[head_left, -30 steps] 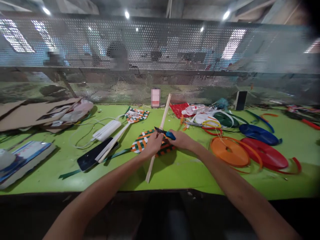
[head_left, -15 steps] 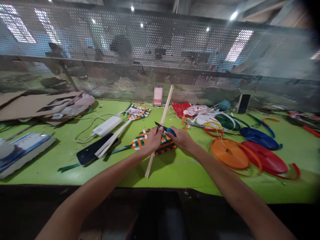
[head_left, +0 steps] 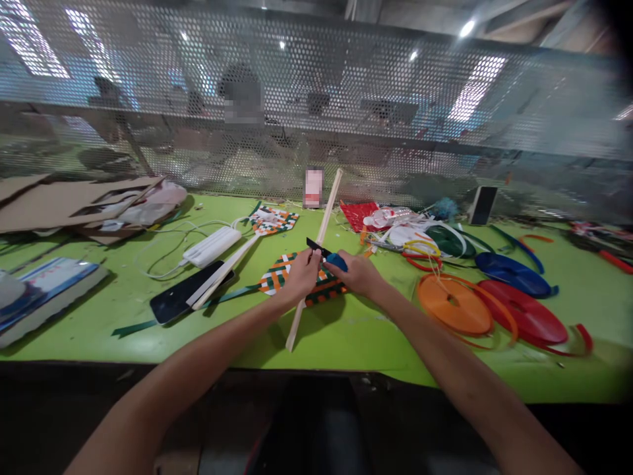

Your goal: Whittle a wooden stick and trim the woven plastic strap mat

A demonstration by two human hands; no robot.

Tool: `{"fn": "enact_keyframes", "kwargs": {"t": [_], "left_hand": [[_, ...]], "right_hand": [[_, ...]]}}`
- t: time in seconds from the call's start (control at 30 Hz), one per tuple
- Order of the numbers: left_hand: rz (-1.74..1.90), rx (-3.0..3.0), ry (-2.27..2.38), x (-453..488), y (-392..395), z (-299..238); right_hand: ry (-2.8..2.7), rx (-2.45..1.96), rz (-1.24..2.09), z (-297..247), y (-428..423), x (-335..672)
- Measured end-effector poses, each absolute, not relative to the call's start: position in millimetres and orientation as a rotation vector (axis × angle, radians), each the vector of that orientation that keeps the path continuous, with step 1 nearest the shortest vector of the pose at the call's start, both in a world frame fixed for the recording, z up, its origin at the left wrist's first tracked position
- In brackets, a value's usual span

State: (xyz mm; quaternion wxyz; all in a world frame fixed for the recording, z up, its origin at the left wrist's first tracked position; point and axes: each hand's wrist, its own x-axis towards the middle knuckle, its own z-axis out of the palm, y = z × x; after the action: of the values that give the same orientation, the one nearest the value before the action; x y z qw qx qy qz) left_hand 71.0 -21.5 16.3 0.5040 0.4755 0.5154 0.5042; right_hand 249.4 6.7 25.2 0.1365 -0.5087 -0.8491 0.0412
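My left hand (head_left: 299,278) is closed round a long pale wooden stick (head_left: 324,223) that slants from the table's front up toward the mesh wall. My right hand (head_left: 360,274) grips a knife with a blue handle (head_left: 337,260); its dark blade (head_left: 314,246) lies against the stick just above my left hand. Under both hands lies a small woven mat (head_left: 282,270) of orange, green and white strips.
The green table (head_left: 346,336) carries coils of orange (head_left: 452,305), red (head_left: 527,313) and blue (head_left: 512,265) strapping on the right. On the left lie a black phone (head_left: 182,298), a white power bank (head_left: 211,245), another woven fan (head_left: 272,220), cardboard sheets (head_left: 74,204) and a book (head_left: 47,287). A perforated metal wall (head_left: 316,112) stands behind.
The stick and both hands have shifted slightly up and away along the table. The knife blade stays against the stick, and the grips are unchanged.
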Motion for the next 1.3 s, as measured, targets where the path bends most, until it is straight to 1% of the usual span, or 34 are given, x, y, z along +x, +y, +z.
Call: {"fn": "enact_keyframes", "kwargs": {"t": [0.13,0.4,0.87,1.03,1.13,1.3], "left_hand": [[1.239,1.252,1.277,71,-22,17],[1.253,1.354,1.301,71,-21,16],[1.276,1.351,1.312,69,-19,17],[1.271,1.306,1.331,69,-19,18],[1.261,1.292,1.335,70,-19,19],[1.221,1.336,1.375,70,-18,17]], "right_hand": [[-2.453,-1.456,0.109,24,8,250],[-2.459,-1.400,0.195,21,10,251],[-2.418,-1.567,-0.007,29,-5,240],[-2.403,-1.566,-0.019,30,-6,240],[-2.414,-1.537,0.049,30,-3,241],[-2.409,-1.382,0.327,26,4,248]]}}
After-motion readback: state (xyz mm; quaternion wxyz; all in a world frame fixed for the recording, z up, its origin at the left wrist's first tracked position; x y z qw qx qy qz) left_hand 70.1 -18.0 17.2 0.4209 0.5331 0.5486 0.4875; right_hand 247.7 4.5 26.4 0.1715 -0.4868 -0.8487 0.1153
